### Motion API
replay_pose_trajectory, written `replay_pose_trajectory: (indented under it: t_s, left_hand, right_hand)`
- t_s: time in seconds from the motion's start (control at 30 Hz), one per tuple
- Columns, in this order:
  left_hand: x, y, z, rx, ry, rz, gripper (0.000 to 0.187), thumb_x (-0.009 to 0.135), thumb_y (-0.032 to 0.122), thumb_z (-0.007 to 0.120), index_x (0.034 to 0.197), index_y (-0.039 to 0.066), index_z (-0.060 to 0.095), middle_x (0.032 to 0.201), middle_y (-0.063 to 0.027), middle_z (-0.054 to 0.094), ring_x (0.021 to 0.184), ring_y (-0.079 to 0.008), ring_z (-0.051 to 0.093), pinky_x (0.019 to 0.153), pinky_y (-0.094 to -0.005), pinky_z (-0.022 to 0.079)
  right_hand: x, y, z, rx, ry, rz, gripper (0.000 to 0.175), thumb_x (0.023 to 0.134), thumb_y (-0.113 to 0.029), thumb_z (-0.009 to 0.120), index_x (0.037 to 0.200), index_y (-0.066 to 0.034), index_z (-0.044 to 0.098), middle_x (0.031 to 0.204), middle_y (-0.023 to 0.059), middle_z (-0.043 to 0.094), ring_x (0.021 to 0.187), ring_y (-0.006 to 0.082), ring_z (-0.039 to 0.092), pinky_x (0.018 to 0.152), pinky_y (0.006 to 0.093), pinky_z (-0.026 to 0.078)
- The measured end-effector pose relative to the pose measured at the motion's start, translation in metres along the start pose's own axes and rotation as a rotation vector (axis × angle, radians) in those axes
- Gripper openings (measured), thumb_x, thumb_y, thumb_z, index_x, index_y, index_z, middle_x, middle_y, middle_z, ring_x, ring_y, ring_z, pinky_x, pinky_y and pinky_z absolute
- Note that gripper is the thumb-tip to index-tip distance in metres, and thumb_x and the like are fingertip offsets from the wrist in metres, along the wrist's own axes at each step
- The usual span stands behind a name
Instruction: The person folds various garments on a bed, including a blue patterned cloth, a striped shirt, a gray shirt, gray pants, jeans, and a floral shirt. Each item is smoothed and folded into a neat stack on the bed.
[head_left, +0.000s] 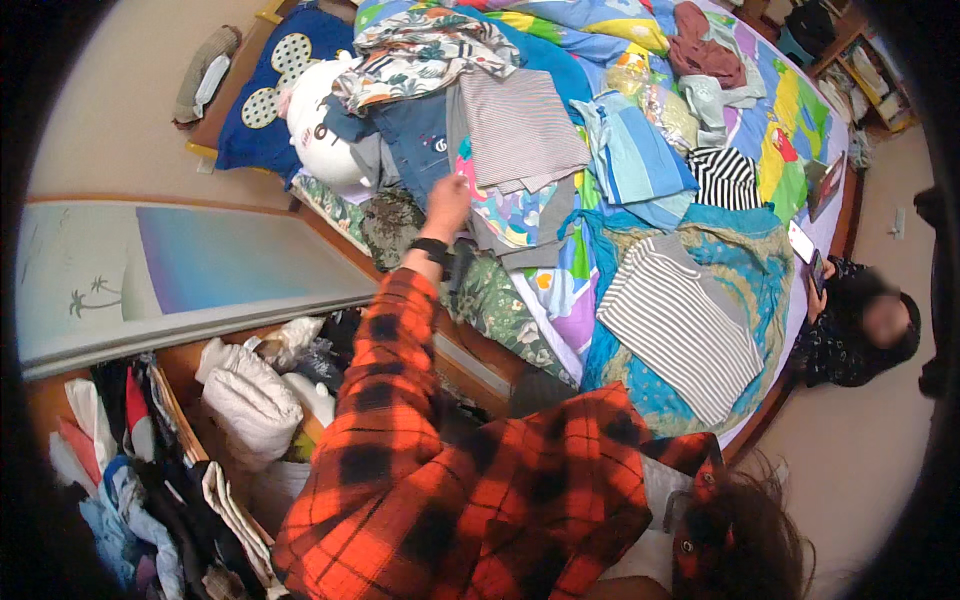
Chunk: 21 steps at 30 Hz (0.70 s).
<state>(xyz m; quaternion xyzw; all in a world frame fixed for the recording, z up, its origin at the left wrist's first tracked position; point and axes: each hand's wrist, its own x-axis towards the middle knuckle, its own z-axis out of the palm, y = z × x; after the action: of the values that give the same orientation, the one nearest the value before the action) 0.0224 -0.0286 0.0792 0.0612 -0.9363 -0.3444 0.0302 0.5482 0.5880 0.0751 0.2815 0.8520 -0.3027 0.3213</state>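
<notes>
My left hand (448, 201), with a black band at the wrist, reaches over the bed. Its fingers are bent at the left edge of a multicoloured patterned garment (517, 217); whether they grip the cloth cannot be made out. Just right of the hand, a finely striped folded garment (517, 127) lies over the patterned one. A dark blue garment (420, 139) is beyond the hand. Farther right are a blue striped folded garment (637, 154), a black-and-white striped one (724, 178) and a grey-and-white striped top (679, 322). My right hand is out of view.
A white plush toy (322, 124) leans by a blue pillow (262, 90). At lower left, an open storage compartment holds a white rolled cloth (251, 405) beside hanging clothes (142, 517). A person (847, 330) at the bed's right edge holds a phone (817, 268).
</notes>
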Motion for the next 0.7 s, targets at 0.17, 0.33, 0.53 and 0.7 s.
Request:
replay_pose_trajectory:
  t_s: [0.17, 0.33, 0.53, 0.7]
  left_hand:
    - [0.055, -0.012, -0.118, 0.107, 0.189, -0.055, 0.025, 0.085, 0.013, 0.053, 0.101, 0.003, 0.068, 0.101, -0.0188, 0.068, 0.097, -0.0340, 0.064, 0.085, -0.0404, 0.050]
    - [0.096, -0.001, -0.052, 0.106, 0.120, 0.079, 0.026, 0.083, 0.015, 0.055, 0.102, 0.003, 0.068, 0.103, -0.0206, 0.067, 0.100, -0.0366, 0.063, 0.087, -0.0414, 0.050]
    - [0.126, 0.032, 0.080, 0.159, 0.036, -0.251, 0.059, 0.075, 0.032, 0.071, 0.119, -0.004, 0.054, 0.120, -0.0270, 0.055, 0.114, -0.0411, 0.053, 0.097, -0.0457, 0.044]
    - [0.139, 0.046, 0.092, 0.166, 0.280, -0.437, 0.057, 0.072, 0.035, 0.074, 0.111, -0.002, 0.055, 0.113, -0.0246, 0.058, 0.109, -0.0396, 0.054, 0.095, -0.0468, 0.044]
  right_hand:
    - [0.023, -0.014, -0.015, -0.022, -0.030, -0.001, 0.025, 0.084, -0.012, 0.056, 0.107, -0.0060, 0.065, 0.090, 0.0211, 0.067, 0.085, 0.0372, 0.065, 0.074, 0.0428, 0.051]
    - [0.003, -0.049, -0.032, 0.005, 0.093, -0.113, 0.027, 0.083, -0.012, 0.056, 0.108, -0.0097, 0.065, 0.087, 0.0193, 0.067, 0.083, 0.0380, 0.065, 0.072, 0.0440, 0.051]
    - [-0.043, -0.069, -0.032, -0.095, 0.057, 0.022, 0.028, 0.085, -0.016, 0.055, 0.110, -0.0079, 0.064, 0.090, 0.0200, 0.066, 0.086, 0.0393, 0.064, 0.073, 0.0448, 0.051]
    - [-0.049, -0.066, -0.023, -0.138, 0.007, 0.077, 0.028, 0.085, -0.016, 0.054, 0.110, -0.0071, 0.064, 0.092, 0.0210, 0.066, 0.088, 0.0398, 0.063, 0.075, 0.0453, 0.051]
